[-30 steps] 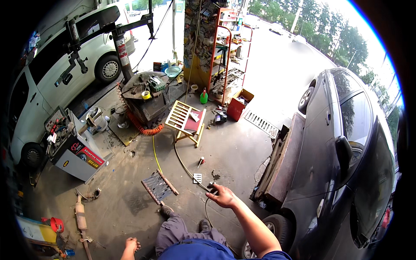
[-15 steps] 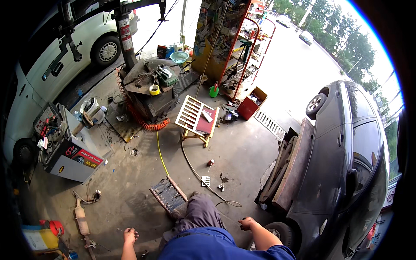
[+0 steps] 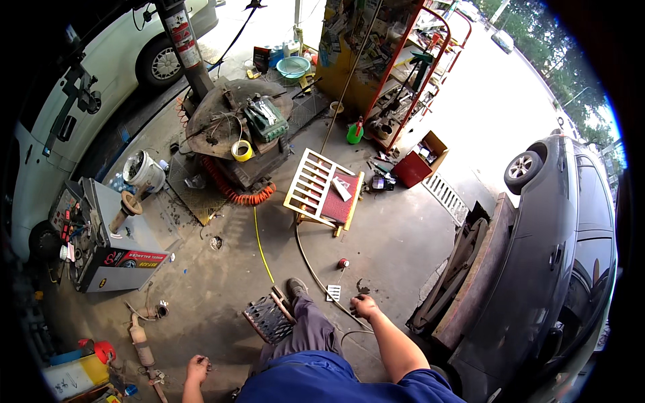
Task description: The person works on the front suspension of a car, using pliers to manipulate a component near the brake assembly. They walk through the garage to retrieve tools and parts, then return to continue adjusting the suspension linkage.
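Observation:
My left hand [image 3: 197, 369] hangs low at the left of my body, fingers loosely bent and apart, with nothing visible in them. Stretched ahead on the other side, my right hand [image 3: 365, 306] is above the floor with half-curled fingers and no visible object. Nearest to it are a small white slatted piece [image 3: 333, 293] and a dark hose [image 3: 310, 258] lying on the floor. A low stool with a dark webbed seat [image 3: 270, 318] stands beside my leg. Farther ahead is a slatted wooden folding chair [image 3: 310, 183], a white item [image 3: 341, 189] lying on its red seat.
A dark car [image 3: 537, 289] is at right beside a ramp [image 3: 474, 275]. A wheel balancer [image 3: 124, 258] stands left, near an exhaust pipe [image 3: 141, 346]. Ahead are a tyre machine [image 3: 232, 141], a red tool rack [image 3: 416, 80] and a red box [image 3: 420, 160]. A yellow hose [image 3: 262, 245] crosses the floor.
My body has moved forward and one shoe now shows ahead. My right arm has swung forward and inward; my left hand stays low. The chair and machines appear nearer.

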